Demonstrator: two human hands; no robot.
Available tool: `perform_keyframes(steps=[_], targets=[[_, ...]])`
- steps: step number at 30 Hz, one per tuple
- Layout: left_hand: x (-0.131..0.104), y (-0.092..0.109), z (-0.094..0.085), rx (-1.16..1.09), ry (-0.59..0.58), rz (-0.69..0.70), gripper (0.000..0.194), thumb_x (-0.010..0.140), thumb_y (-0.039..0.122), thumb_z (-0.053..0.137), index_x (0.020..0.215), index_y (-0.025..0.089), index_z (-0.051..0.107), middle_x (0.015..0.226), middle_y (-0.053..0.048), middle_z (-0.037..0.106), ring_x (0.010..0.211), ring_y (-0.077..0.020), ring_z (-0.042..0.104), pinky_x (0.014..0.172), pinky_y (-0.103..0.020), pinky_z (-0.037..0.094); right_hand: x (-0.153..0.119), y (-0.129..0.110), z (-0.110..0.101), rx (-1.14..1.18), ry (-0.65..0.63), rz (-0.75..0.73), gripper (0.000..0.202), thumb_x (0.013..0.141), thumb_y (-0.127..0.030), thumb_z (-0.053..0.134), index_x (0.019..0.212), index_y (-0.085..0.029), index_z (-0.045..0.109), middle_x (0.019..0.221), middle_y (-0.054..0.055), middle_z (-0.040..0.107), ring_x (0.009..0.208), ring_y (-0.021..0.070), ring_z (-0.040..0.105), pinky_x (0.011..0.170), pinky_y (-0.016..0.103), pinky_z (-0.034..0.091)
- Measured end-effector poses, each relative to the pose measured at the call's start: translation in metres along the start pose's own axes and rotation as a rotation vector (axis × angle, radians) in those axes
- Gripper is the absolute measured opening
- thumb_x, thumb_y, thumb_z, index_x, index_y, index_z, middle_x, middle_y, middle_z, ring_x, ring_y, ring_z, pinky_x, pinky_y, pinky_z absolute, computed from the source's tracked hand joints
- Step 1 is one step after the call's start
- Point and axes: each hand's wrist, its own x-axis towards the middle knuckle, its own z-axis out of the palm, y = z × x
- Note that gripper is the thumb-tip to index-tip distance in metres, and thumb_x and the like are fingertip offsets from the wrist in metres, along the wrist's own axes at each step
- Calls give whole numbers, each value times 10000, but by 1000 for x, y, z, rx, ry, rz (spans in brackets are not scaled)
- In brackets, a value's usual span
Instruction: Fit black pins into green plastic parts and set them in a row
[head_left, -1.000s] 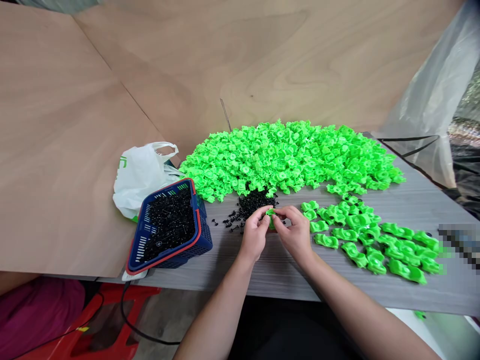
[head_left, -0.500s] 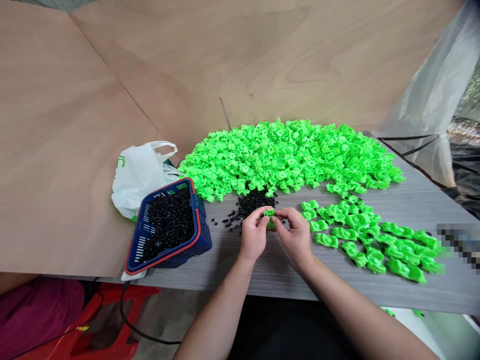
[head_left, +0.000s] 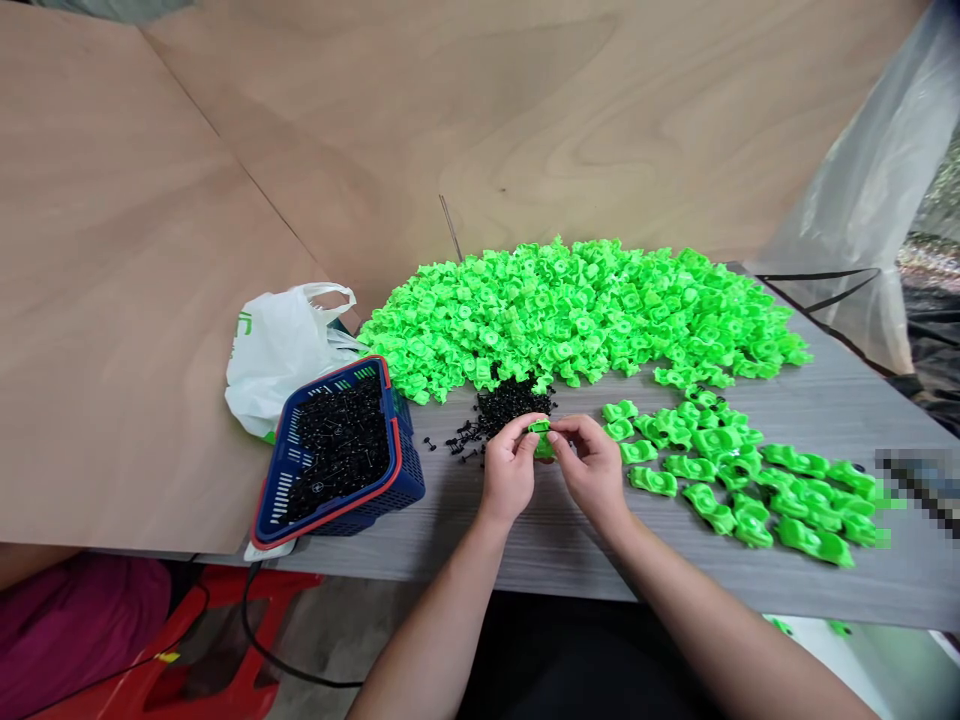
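Between my two hands, above the grey table (head_left: 465,530), is a small green plastic piece (head_left: 541,440) shaped like a toy car body. My left hand (head_left: 511,470) grips its left side, and my right hand (head_left: 592,465) pinches it from the right. A thin dark part shows near the right fingertips, mostly hidden by them. Just behind my hands lies a small heap of black wheel-and-axle pieces (head_left: 510,400). A large pile of green pieces (head_left: 585,310) spreads beyond it. To the right of my right hand, several green car bodies (head_left: 716,440) lie spread out, some with black wheels.
A blue basket (head_left: 411,475) with a red rim holds many black pieces at the left, beside a white plastic bag (head_left: 274,350). Wooden panels (head_left: 375,130) stand behind. Below left are a red stool (head_left: 240,690) and a person's magenta clothing (head_left: 97,630).
The fingers of my right hand have shifted slightly on the green piece, and a thin dark part now shows across it. Both hands otherwise stay in nearly the same place.
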Motion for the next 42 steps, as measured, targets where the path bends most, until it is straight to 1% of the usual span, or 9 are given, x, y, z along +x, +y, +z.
perform_keyframes(steps=[9,12,16,20,23,27,32,39,42], targets=[[1,2,-3,-233,-20,-175,323,863,411,640,1102,193,641,1054,-93,656,840,-178,632,664,-283,556,12,13,-3,108,-43,188,166,866,-331,621,925,-180,656,789,41,676,688,173,607,633,286,494],[3,3,-12,-314,-7,-201,357,804,359,720,1098,211,580,1013,-53,600,832,-151,604,689,-293,561,19,24,-15,-209,-90,127,143,860,-225,568,963,-168,648,809,45,658,686,172,583,652,286,466],[3,4,-22,-321,-6,-238,443,740,226,761,1114,258,524,914,11,533,778,-112,562,732,-317,571,20,36,-26,-703,-393,-3,213,771,-67,549,919,-155,674,895,84,628,786,191,586,738,283,435],[0,10,-23,-422,-98,-332,449,757,197,733,1164,248,551,889,9,541,799,-116,572,834,-393,563,14,42,-25,-885,-493,-48,224,805,-47,497,895,-148,675,925,107,592,832,199,588,750,268,414],[0,13,-24,-480,-123,-369,326,735,212,760,1010,192,584,859,-6,583,800,-133,606,826,-373,546,12,42,-24,-920,-519,-49,195,812,-51,496,851,-155,656,899,98,587,789,190,582,716,264,396],[2,11,-26,-452,-11,-365,321,703,245,794,808,184,497,800,1,614,740,-120,619,609,-215,463,14,37,-25,-820,-512,-39,150,826,-74,491,819,-176,600,825,66,602,738,180,567,686,267,376],[2,7,-22,-410,2,-365,380,714,259,772,747,198,399,783,-5,621,735,-165,664,445,-174,339,18,30,-25,-433,-412,82,53,867,-185,492,847,-217,530,716,-13,580,648,158,530,626,259,371],[-1,3,-11,-173,52,-235,486,773,295,708,1233,242,562,882,-32,642,762,-175,641,414,-183,442,25,10,-20,-101,-302,118,79,881,-277,531,842,-209,534,683,-27,519,612,143,472,588,262,371],[-2,1,-6,-83,46,-213,431,794,292,679,1217,218,639,928,-59,659,748,-159,618,470,-205,507,21,-2,-13,-134,-287,83,64,877,-251,543,836,-206,561,709,-18,533,631,144,466,587,265,366]])
